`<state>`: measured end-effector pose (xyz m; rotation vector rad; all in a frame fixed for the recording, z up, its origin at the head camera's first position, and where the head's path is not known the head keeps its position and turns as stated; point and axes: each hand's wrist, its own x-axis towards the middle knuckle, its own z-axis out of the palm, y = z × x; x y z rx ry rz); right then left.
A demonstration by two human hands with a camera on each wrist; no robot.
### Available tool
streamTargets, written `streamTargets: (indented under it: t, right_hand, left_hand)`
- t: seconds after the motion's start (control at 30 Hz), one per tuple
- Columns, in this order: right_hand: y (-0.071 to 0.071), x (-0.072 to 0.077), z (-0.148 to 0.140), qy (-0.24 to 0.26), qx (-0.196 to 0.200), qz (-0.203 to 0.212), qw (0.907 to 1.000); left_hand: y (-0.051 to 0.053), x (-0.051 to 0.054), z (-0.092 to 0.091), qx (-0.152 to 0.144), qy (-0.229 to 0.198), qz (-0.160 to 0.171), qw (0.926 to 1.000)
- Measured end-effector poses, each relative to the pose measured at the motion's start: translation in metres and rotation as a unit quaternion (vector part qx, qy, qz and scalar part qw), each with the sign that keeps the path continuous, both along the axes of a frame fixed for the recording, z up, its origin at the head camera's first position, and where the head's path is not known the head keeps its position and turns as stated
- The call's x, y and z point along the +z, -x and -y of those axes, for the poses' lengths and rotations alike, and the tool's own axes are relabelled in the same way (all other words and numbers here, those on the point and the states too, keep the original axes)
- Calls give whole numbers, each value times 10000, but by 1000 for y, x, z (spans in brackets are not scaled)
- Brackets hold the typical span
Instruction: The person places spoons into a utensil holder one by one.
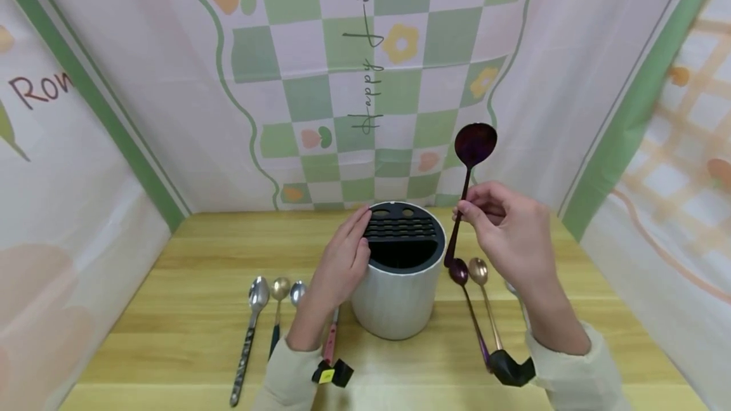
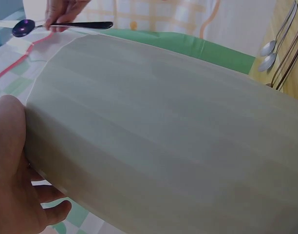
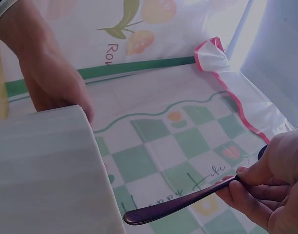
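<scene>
A white ribbed utensil holder (image 1: 394,306) with a black slotted lid (image 1: 402,255) stands upright on the table. My left hand (image 1: 342,255) rests against its left side at the top, fingers laid along the rim. My right hand (image 1: 514,230) pinches a dark purple round-bowled spoon (image 1: 476,143) midway along its handle, to the right of the holder. The bowl points up, and the handle end (image 3: 144,214) hangs low beside the holder's rim. The left wrist view shows the holder's wall (image 2: 158,126) up close, with the purple spoon (image 2: 23,28) beyond it.
On the right lie a smaller purple spoon (image 1: 459,271), a gold spoon (image 1: 478,271) and a partly hidden silver one. A silver spoon (image 1: 259,295), a gold-bowled spoon (image 1: 280,288) and another silver spoon (image 1: 297,293) lie left. A pink handle (image 1: 331,338) is partly covered. Patterned cloth surrounds the table.
</scene>
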<state>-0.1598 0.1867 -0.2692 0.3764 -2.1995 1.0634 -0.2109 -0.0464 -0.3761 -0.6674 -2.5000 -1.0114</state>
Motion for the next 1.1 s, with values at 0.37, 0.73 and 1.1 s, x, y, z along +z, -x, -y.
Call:
streamTargets:
  t: [0.37, 0.73, 1.1]
  right_hand:
    - [16, -2, 15, 424, 316, -224, 9984]
    - [34, -32, 23, 221, 598, 41, 9980]
    - [38, -53, 33, 74, 720, 229, 9971]
  left_hand:
    - [2, 2, -1, -26, 9, -30, 10000]
    - [2, 2, -1, -53, 59, -31, 10000]
    - [2, 1, 1, -22, 37, 38, 10000]
